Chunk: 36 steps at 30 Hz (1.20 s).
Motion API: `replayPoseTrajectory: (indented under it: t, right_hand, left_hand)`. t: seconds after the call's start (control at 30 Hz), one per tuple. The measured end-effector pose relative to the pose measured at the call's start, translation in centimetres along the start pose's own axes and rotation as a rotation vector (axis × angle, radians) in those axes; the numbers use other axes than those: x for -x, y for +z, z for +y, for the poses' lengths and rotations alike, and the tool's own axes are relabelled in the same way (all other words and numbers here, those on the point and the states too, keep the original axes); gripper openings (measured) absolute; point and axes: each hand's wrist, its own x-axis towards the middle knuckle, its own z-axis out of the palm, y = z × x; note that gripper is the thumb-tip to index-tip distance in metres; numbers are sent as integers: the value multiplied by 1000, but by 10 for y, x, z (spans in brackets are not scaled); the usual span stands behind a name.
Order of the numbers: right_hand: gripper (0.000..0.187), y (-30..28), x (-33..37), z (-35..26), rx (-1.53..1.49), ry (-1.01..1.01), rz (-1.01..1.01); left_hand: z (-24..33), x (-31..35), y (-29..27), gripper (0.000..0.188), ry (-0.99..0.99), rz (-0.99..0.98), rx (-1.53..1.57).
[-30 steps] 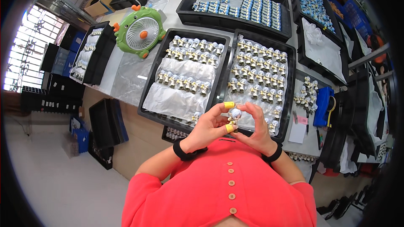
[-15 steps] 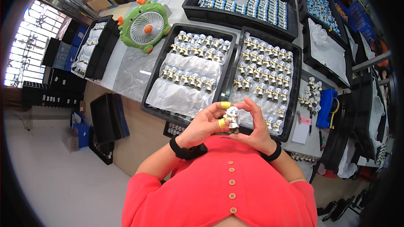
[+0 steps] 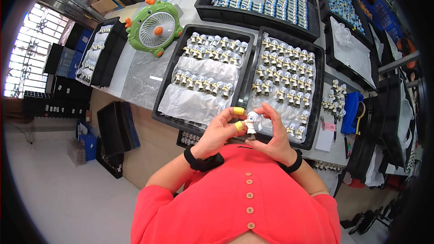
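Both hands are holding one small white-haired figurine (image 3: 251,123) just above the near rim of the right black tray (image 3: 316,104). Left hand (image 3: 217,133), yellow caps on two fingertips (image 3: 238,110), is pinching the figurine from its left; grip clamped on it. Right hand (image 3: 275,138) is cupping it from the right, fingers closed against it. Rows of like figurines are standing in that tray. Left of it a second tray (image 3: 169,79) is holding more on white sheets. Beyond that, a green fan (image 3: 151,27) is sitting on the worktop (image 3: 140,79).
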Motion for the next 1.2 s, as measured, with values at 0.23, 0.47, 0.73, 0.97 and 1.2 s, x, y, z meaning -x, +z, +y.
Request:
replayPoseTrajectory:
  t: [0.23, 0.47, 0.73, 0.97, 1.2]
  right_hand:
    - [93, 5, -3, -3, 47, -32, 12]
    - [90, 10, -7, -6, 72, -86, 36]
    - [96, 18, -7, -8, 47, -124, 39]
    - [102, 12, 0, -9, -1, -67, 16]
    - [101, 13, 5, -3, -118, 31, 25]
  left_hand:
    - [5, 2, 0, 29, -20, -31, -77]
    - [10, 0, 0, 43, -125, -136, 111]
    - [4, -4, -9, 54, -155, -295, 229]
    - [9, 3, 0, 51, -119, -289, 264]
    - [8, 2, -1, 47, -125, -280, 243]
